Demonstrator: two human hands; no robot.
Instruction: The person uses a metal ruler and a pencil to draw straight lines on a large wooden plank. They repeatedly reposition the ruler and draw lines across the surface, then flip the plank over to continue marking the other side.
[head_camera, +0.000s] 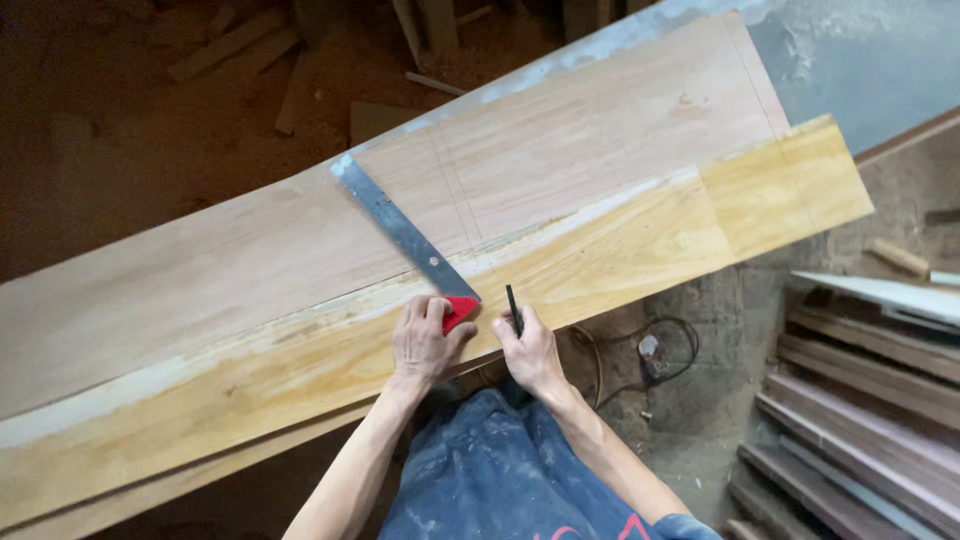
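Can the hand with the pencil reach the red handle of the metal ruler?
Probably yes. The right hand with the pencil sits just beside the red handle, with only bare plank between; the left hand already covers part of it.

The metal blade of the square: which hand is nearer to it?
Left. The left hand grips the red handle at the metal blade's near end; the right hand, holding a pencil, is farther right.

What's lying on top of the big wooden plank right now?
On the plank lies a metal square, blade across the face. The left hand covers most of its red handle. The right hand holds a dark pencil beside it.
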